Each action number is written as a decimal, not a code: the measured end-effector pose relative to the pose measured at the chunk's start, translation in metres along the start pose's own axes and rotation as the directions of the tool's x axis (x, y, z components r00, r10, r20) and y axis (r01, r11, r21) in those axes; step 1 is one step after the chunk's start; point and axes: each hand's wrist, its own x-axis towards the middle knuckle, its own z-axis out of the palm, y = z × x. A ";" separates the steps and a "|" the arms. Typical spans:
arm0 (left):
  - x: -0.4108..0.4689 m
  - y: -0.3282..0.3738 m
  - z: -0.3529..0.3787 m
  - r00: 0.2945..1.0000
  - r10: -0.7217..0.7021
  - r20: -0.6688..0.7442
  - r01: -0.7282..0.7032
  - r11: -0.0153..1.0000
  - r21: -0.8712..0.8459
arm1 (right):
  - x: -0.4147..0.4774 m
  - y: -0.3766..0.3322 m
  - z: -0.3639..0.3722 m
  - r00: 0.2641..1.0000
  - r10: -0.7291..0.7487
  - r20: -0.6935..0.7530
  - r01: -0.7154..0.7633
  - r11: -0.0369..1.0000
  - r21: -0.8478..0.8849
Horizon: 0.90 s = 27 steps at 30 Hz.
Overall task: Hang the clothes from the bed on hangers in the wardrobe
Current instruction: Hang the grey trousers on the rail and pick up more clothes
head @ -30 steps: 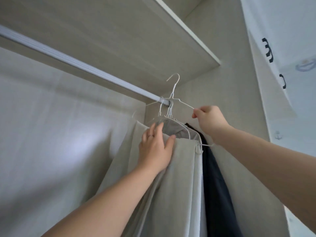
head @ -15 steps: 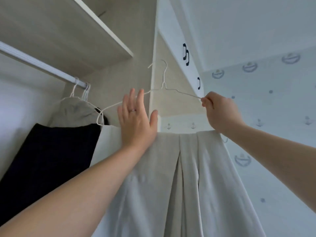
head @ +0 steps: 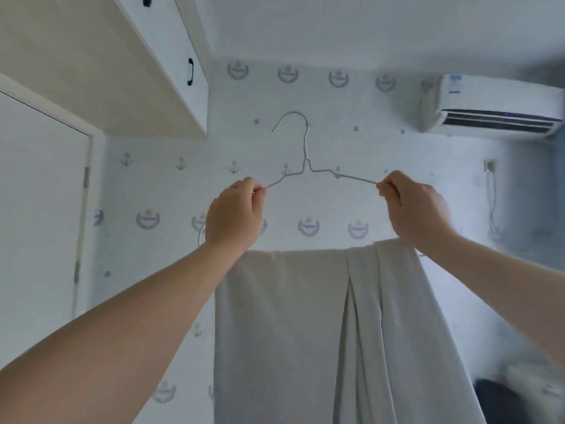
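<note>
A white wire hanger (head: 305, 166) is held up in front of me, hook at the top. My left hand (head: 234, 215) pinches its left shoulder wire and my right hand (head: 412, 206) pinches its right shoulder wire. A pale grey garment (head: 305, 332) is folded over the hanger's bottom bar and hangs straight down between my forearms. The bottom bar itself is hidden under the cloth. The wardrobe (head: 101, 71) shows only as its upper cabinet and side at the top left; its rail is out of view.
Behind the hanger is a wall (head: 336, 56) papered with anchor and crest prints. An air conditioner (head: 495, 105) is mounted at the upper right. A white door panel (head: 39, 209) fills the left. A cable (head: 492, 203) hangs from a socket on the right wall.
I have turned away from the wardrobe interior toward the papered wall, carrying the hanger with the grey garment. My left hand went from flat on the cloth to pinching the hanger's left shoulder.
</note>
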 end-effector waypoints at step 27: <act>-0.368 0.171 0.377 0.547 0.537 0.642 0.220 0.648 -0.729 | -0.419 0.162 -0.077 0.457 0.887 -0.073 -0.775 0.356 -0.521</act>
